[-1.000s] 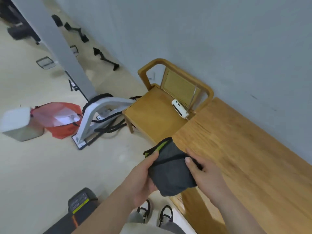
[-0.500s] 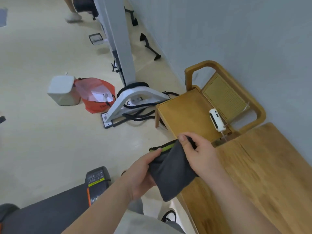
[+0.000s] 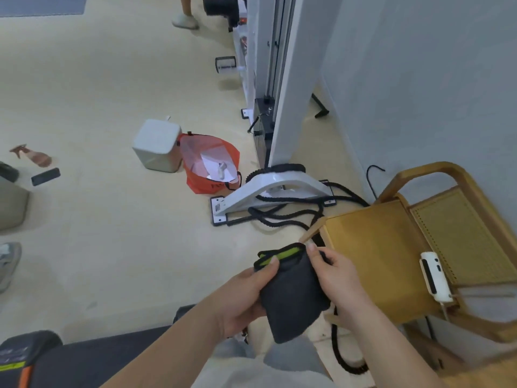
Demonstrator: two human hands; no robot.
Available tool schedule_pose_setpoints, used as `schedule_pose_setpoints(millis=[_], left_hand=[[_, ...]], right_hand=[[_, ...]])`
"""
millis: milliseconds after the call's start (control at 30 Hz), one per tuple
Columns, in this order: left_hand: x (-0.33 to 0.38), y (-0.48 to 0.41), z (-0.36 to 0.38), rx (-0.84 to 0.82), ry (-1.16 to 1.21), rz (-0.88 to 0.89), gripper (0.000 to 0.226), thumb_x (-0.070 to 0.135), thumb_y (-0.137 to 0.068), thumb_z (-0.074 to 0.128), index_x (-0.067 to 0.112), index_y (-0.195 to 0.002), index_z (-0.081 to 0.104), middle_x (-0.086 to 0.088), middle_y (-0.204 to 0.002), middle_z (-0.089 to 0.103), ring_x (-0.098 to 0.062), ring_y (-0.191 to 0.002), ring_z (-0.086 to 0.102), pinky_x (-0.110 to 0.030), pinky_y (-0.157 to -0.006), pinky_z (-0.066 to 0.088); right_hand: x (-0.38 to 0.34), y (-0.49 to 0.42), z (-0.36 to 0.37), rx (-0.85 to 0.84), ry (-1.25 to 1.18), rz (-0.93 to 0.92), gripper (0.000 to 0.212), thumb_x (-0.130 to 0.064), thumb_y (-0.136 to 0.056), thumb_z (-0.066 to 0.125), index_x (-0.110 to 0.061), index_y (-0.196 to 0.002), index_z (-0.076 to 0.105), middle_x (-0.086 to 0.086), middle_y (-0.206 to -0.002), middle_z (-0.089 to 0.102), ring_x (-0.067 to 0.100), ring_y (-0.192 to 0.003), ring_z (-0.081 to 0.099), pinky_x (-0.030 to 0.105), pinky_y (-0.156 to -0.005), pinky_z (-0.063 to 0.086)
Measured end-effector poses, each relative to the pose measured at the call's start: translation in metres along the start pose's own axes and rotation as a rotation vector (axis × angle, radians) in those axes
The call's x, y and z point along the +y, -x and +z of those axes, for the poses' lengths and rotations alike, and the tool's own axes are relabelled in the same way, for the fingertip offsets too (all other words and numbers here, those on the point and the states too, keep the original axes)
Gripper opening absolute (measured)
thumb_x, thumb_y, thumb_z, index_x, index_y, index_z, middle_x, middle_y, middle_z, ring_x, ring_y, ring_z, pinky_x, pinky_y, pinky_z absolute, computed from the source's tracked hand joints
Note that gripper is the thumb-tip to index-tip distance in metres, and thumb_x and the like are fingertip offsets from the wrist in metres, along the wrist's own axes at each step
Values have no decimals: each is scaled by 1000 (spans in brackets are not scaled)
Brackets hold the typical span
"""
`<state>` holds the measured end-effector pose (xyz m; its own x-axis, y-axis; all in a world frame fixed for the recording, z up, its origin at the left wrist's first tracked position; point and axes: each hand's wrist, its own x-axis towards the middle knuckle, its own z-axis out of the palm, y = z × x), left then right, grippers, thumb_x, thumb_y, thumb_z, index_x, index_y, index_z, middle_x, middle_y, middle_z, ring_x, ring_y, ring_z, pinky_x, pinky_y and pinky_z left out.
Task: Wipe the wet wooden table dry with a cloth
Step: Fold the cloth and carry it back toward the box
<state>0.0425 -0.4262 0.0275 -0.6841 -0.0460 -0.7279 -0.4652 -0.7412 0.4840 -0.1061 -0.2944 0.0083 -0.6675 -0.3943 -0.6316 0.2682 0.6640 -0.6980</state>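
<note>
Cloth still between left hand and right hand, now before the chair

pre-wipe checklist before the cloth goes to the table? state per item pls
1. Cloth held: ok. The left hand and right hand both grip the cloth.
2. Cloth gathered into a pad: ok. It is folded over, green-trimmed edge at the top.
3. Cloth over the table: not ok. It hangs above the floor, beside the wooden chair.
4. Wet area located: cannot tell. No tabletop is clearly in view.
5. Clear of the white device lying on the chair seat: ok. It lies apart from both hands.
</note>
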Motion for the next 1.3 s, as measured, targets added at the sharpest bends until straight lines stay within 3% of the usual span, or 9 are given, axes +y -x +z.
schedule_pose_setpoints(millis=[100,233,367,600,767,1000,1133,1200,1300], left_hand=[[34,-15,-12,15,59,-2,49,54,-101,47,21,-125,74,-6,-128,72,-23,-120,68,-42,-103,50],[84,-38,-27,73,84,-5,49,59,-101,44,27,-115,79,-3,-125,74,-19,-115,70,-37,-93,53],[139,-59,-42,164,78,32,49,61,-99,48,27,-110,81,1,-120,76,-17,-109,73,-38,-91,55],[211,-84,-82,273,129,104,48,61,-94,58,28,-126,73,4,-124,74,-16,-116,70,-40,-103,52],[245,-96,-120,274,188,124,37,50,-98,61,27,-122,75,2,-123,75,-16,-115,70,-40,-106,50],[290,-111,-232,320,156,90,35,29,-91,73,22,-125,72,-3,-123,75,-23,-114,70,-44,-96,58],[339,-117,-324,331,80,69,36,7,-89,67,19,-123,72,-5,-118,77,-24,-110,71,-46,-95,59],[374,-120,-376,371,40,61,36,5,-89,63,20,-120,74,-4,-114,78,-22,-102,72,-45,-96,58],[436,-124,-452,388,-43,33,37,8,-88,62,27,-117,75,0,-110,79,-18,-98,72,-35,-82,60]], right_hand=[[-28,-25,10,-139,-23,77,44,-74,-95,51,-40,-94,80,-8,-98,80,20,-102,74,51,-98,57],[-68,-69,19,-324,-178,238,56,-72,-97,51,-28,-116,79,-1,-112,81,22,-108,76,48,-104,55],[-111,-121,30,-447,-285,185,54,-66,-96,59,-26,-129,73,2,-125,77,24,-118,72,49,-110,50],[-195,-203,42,-817,-196,102,57,-29,-90,81,-10,-140,63,17,-140,67,38,-133,61,59,-118,40],[-230,-237,85,-675,-133,103,44,-6,-86,80,-5,-128,68,17,-120,76,38,-116,71,57,-110,50],[-293,-283,187,-616,-119,70,37,-20,-87,83,-10,-121,71,16,-114,78,38,-107,75,60,-97,58],[-329,-322,274,-547,-115,90,43,-27,-84,87,-10,-120,71,15,-114,79,37,-105,76,62,-95,58],[-349,-342,322,-520,-121,108,41,-30,-85,86,-12,-120,73,11,-113,80,33,-105,77,57,-94,60],[-379,-366,393,-441,-142,112,42,-37,-87,84,-13,-119,72,5,-111,80,26,-103,78,44,-87,63]])
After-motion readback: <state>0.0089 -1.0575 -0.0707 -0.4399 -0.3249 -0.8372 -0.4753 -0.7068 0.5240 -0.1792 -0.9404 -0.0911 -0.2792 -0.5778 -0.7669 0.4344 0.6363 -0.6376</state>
